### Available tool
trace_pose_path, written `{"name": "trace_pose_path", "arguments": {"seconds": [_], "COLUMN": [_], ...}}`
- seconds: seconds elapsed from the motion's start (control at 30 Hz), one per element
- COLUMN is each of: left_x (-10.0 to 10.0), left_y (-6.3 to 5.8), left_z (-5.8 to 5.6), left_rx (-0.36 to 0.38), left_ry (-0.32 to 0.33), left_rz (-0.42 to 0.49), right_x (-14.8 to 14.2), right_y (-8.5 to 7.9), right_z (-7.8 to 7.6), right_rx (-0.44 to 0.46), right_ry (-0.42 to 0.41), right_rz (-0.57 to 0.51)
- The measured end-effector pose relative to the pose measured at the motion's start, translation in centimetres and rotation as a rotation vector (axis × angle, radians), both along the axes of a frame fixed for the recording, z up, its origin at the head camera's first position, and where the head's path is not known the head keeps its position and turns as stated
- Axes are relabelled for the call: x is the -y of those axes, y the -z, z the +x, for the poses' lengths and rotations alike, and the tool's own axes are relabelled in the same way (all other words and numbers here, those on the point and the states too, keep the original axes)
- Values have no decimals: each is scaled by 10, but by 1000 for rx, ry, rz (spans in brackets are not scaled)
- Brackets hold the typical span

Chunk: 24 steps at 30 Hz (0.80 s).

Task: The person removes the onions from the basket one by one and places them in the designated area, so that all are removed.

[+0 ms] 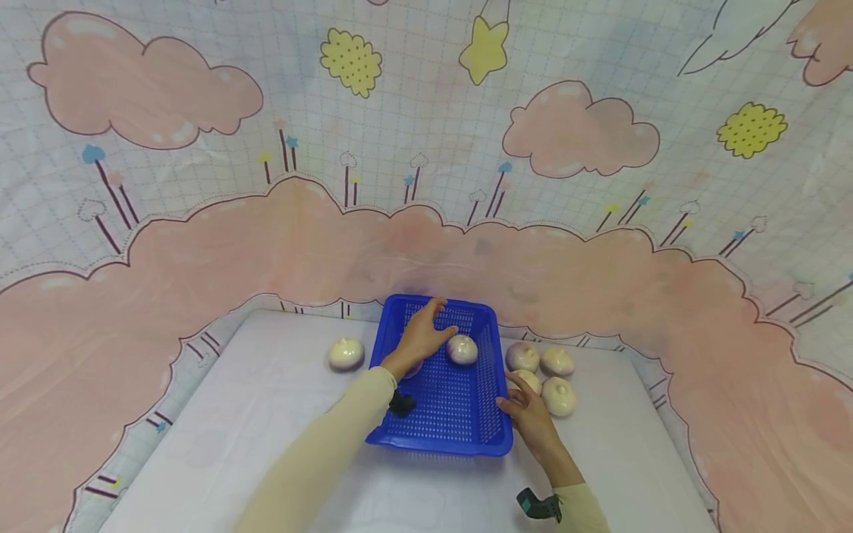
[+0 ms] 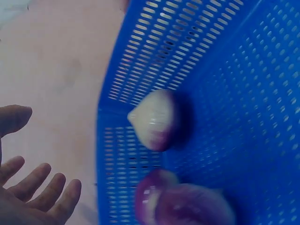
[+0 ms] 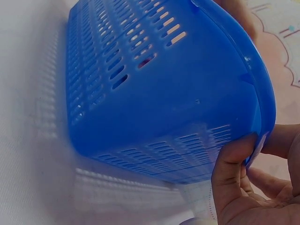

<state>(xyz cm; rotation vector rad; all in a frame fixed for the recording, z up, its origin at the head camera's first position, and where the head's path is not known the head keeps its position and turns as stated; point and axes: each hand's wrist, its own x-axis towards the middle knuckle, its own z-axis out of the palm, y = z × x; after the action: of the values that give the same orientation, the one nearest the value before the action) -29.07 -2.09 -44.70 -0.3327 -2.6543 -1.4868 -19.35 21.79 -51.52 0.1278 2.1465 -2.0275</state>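
Note:
A blue plastic basket [image 1: 443, 437] with slotted walls stands on the table. Inside lies a white and purple onion [image 1: 462, 349]; the left wrist view also shows purple onions [image 2: 194, 205] by the wall, mostly hidden by my arm in the head view. My left hand [image 1: 425, 333] is over the basket's far part, fingers spread and holding nothing. At the basket's right side, my right hand [image 1: 533, 422] grips the rim between thumb and fingers, plainest in the right wrist view.
One pale onion [image 1: 346, 354] sits on the table left of the basket. Several onions [image 1: 558, 396] cluster just right of it, close to my right hand. A cloth printed with clouds [image 1: 580, 129] hangs behind the white table [image 1: 233, 414].

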Motion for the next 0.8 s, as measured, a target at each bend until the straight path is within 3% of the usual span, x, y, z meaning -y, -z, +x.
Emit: {"name": "trace_pose_path", "arguments": {"seconds": [0.17, 0.37, 0.63, 0.8], "left_x": [-7, -16, -26, -31], "left_y": [18, 38, 57, 66], "left_z": [-9, -16, -7, -4], "left_rx": [59, 41, 71, 80], "left_ry": [-22, -37, -21, -8], "left_rz": [17, -34, -31, -94], "right_x": [1, 2, 0, -3], "right_y": [1, 2, 7, 9], "right_z": [-2, -3, -3, -2], "right_rx": [0, -11, -14, -15], "right_ry": [0, -11, -14, 7], "right_rz": [-3, -1, -14, -8]}}
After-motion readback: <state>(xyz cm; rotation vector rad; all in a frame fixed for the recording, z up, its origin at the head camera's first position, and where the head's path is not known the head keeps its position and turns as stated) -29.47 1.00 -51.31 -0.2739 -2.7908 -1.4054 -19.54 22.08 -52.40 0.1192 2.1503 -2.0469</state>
